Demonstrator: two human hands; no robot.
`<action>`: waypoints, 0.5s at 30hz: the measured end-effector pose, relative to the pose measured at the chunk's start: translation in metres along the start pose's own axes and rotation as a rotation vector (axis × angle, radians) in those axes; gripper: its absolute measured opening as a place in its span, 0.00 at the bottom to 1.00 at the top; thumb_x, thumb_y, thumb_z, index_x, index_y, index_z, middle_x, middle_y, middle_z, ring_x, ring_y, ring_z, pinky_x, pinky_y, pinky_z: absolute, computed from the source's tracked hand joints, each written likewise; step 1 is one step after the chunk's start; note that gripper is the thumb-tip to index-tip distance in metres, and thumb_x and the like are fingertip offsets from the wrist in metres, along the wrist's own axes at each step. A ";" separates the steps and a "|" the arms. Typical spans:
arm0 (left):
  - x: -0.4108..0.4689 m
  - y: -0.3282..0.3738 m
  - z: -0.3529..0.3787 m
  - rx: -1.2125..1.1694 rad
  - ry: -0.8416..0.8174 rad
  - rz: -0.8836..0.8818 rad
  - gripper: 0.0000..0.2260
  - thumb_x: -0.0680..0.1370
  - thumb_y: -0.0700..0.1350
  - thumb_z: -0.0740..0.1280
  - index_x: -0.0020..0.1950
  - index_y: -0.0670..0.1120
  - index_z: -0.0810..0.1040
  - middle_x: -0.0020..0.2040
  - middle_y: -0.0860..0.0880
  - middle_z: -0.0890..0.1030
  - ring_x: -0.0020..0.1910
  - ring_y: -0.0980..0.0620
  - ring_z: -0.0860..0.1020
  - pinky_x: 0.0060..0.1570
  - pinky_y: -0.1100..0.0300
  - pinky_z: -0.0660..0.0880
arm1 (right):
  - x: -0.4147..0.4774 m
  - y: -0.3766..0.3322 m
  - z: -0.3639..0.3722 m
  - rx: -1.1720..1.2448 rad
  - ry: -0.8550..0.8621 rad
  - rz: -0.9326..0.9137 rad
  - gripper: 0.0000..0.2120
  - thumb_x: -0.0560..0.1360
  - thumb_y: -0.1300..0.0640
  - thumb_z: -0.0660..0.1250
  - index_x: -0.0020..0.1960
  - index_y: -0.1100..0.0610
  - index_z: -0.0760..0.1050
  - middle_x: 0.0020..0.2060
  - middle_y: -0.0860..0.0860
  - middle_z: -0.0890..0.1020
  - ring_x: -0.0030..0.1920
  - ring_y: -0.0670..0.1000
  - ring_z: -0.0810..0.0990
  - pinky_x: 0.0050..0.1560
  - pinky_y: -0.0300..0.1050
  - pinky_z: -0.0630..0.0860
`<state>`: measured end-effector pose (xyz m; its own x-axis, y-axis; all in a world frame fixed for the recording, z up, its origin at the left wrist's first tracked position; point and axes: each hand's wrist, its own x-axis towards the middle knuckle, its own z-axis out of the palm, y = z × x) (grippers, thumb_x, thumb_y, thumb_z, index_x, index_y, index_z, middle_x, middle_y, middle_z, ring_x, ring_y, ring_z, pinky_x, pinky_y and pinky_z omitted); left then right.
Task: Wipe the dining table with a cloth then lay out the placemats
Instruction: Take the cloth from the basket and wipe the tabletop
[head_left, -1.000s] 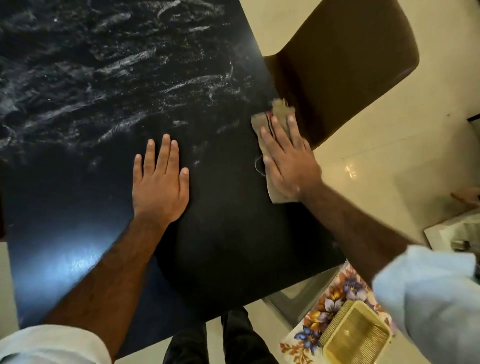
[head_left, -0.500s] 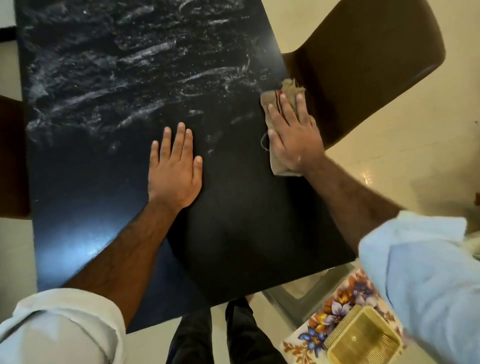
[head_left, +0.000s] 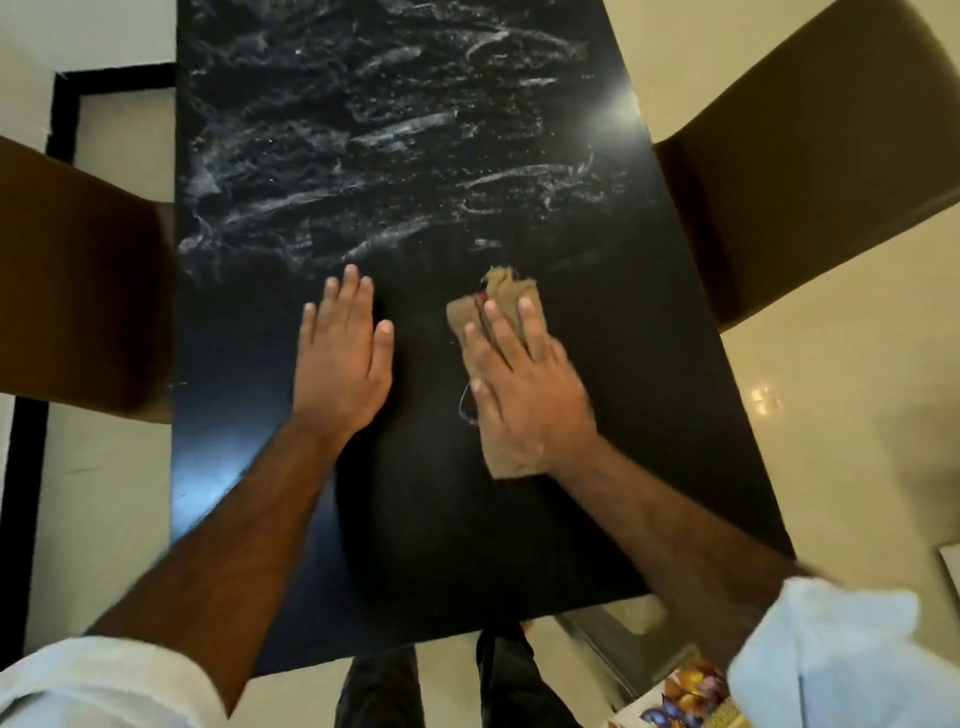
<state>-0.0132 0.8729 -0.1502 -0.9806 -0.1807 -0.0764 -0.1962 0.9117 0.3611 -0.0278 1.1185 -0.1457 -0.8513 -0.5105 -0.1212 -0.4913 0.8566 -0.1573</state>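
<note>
A black dining table fills the middle of the head view. Its far half is smeared with white streaks; the near half is dark and smooth. My right hand lies flat on a folded brown cloth and presses it onto the tabletop near the middle. A loose thread trails from the cloth's left edge. My left hand rests flat on the table just left of the cloth, fingers together, holding nothing. A flowered placemat shows at the bottom right, partly hidden by my right sleeve.
A brown chair stands at the table's right side and another brown chair at its left. My dark trouser legs are at the table's near edge. Pale floor tiles surround the table.
My right hand has slid the cloth leftward from the table's right edge to near the middle, close to my left hand. The view has swung right, so the left chair now shows.
</note>
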 end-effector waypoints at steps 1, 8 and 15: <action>-0.003 -0.020 -0.004 0.078 -0.017 -0.020 0.33 0.89 0.58 0.47 0.91 0.43 0.55 0.92 0.44 0.52 0.91 0.44 0.49 0.89 0.40 0.46 | 0.028 0.008 -0.001 0.001 0.023 0.020 0.34 0.87 0.41 0.53 0.91 0.48 0.53 0.91 0.50 0.51 0.90 0.62 0.46 0.80 0.63 0.66; -0.007 -0.121 -0.032 0.262 -0.072 -0.070 0.36 0.87 0.63 0.42 0.92 0.46 0.48 0.92 0.46 0.46 0.91 0.44 0.44 0.88 0.40 0.43 | 0.166 0.004 -0.012 -0.009 0.044 0.204 0.35 0.86 0.40 0.50 0.90 0.50 0.54 0.90 0.54 0.53 0.89 0.68 0.47 0.82 0.69 0.62; 0.003 -0.135 -0.038 0.246 -0.083 -0.018 0.34 0.88 0.61 0.41 0.92 0.47 0.45 0.92 0.48 0.42 0.91 0.46 0.41 0.89 0.40 0.44 | 0.020 -0.164 0.016 -0.009 -0.051 0.088 0.35 0.88 0.41 0.50 0.91 0.49 0.46 0.91 0.51 0.44 0.90 0.62 0.39 0.86 0.62 0.59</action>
<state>0.0098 0.7349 -0.1642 -0.9712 -0.1757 -0.1608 -0.1964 0.9728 0.1231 0.0388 0.9661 -0.1384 -0.8808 -0.4363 -0.1837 -0.4171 0.8988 -0.1348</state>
